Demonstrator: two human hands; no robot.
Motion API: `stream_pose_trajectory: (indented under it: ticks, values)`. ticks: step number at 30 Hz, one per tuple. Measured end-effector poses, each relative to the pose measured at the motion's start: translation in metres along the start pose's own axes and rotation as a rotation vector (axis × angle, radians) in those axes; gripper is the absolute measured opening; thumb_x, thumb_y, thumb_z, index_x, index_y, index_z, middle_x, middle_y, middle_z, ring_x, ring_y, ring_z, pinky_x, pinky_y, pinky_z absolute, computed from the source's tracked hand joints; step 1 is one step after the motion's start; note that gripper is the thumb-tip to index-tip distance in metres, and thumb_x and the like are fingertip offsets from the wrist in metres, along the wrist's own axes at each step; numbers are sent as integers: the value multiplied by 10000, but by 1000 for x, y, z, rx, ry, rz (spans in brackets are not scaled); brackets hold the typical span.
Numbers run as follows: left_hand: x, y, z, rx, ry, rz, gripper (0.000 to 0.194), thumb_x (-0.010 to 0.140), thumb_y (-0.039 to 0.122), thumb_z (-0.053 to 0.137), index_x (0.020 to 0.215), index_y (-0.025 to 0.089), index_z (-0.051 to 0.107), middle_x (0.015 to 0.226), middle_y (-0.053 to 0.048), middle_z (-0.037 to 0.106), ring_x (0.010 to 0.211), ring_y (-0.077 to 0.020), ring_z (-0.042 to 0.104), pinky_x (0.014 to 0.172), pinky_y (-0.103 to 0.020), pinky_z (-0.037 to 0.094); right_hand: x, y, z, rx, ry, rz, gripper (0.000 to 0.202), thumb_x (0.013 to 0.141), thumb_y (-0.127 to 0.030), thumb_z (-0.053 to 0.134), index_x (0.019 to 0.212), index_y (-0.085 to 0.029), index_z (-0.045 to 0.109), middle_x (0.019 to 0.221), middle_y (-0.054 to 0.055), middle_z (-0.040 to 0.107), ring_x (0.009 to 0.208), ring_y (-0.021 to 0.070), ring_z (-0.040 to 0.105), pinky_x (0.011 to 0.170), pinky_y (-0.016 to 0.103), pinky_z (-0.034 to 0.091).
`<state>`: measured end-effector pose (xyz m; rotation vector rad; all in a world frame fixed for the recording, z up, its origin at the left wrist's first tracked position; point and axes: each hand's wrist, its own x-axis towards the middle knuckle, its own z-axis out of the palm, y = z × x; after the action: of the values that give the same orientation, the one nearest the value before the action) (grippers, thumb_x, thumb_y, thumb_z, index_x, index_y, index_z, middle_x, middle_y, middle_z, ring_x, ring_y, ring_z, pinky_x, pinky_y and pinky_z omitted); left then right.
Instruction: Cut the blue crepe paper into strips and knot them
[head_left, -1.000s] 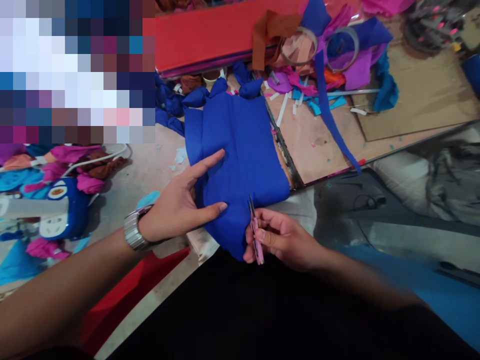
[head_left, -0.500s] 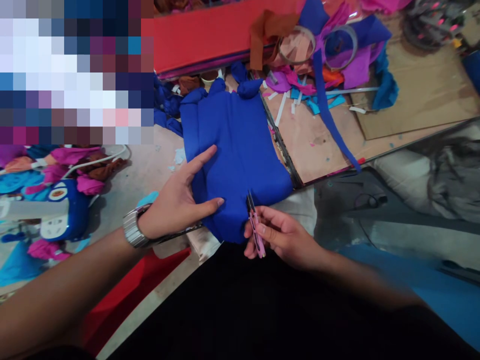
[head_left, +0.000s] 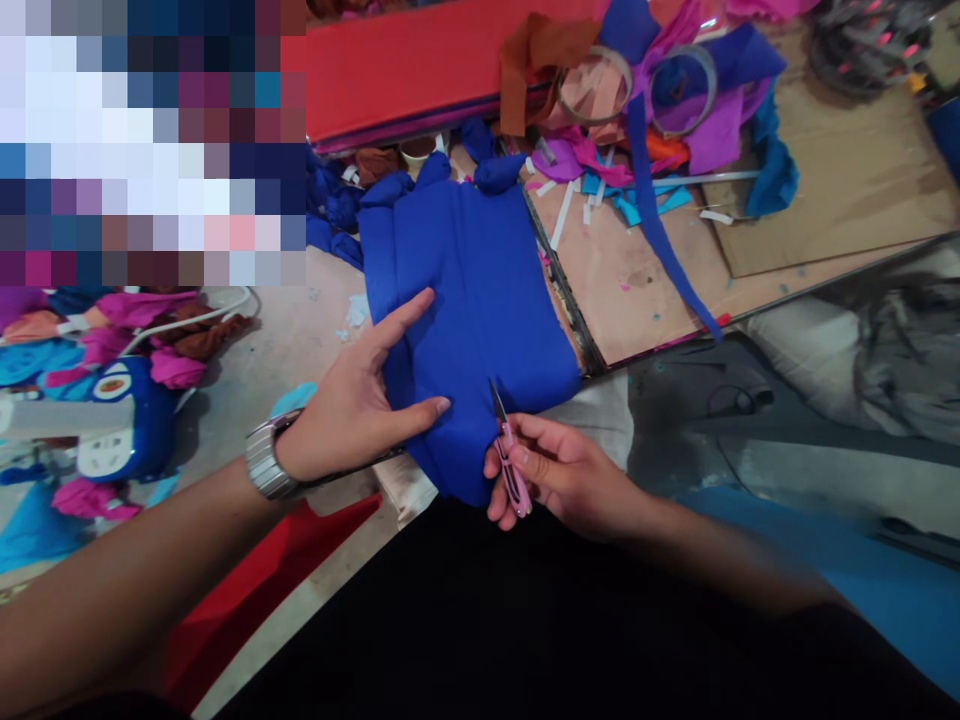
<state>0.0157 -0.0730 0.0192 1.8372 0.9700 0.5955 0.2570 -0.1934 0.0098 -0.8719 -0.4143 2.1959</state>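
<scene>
Blue fabric lies in a smooth stack or folded piece across the table edge, its near end hanging toward my lap. My left hand, with a metal watch on the wrist, rests on the fabric's left side, thumb and index finger spread apart. In my right hand is a pair of small pink-handled scissors. Their dark blade points up and away from me, against the fabric near its front edge. My thumb and fingers close around the handle, and some fingers are partly hidden behind it.
Knotted blue cloth bundles sit at the fabric's far end. Cloth scraps and tape rolls lie on the back right, beside cardboard. A red board is at the back. At left are a blue-and-white power strip and colourful cloth bundles.
The scissors have tilted slightly left and their blades look closer together. The fabric's near edge has shifted a little. My left hand stays almost still.
</scene>
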Motion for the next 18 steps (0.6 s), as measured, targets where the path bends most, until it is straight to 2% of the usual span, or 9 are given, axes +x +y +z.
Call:
stream_pose_trajectory:
  ticks: [18]
  values:
    - [0,0,0,-34,-20,5,1029,782,439,899,1651,320,361,1722,-52,364,1598,-362,338,1366,-603,228,1,-2,2,11,9,-4,196,1013,-330,697,1029,-155,612,971,19,683,710,140,775,629,243,624]
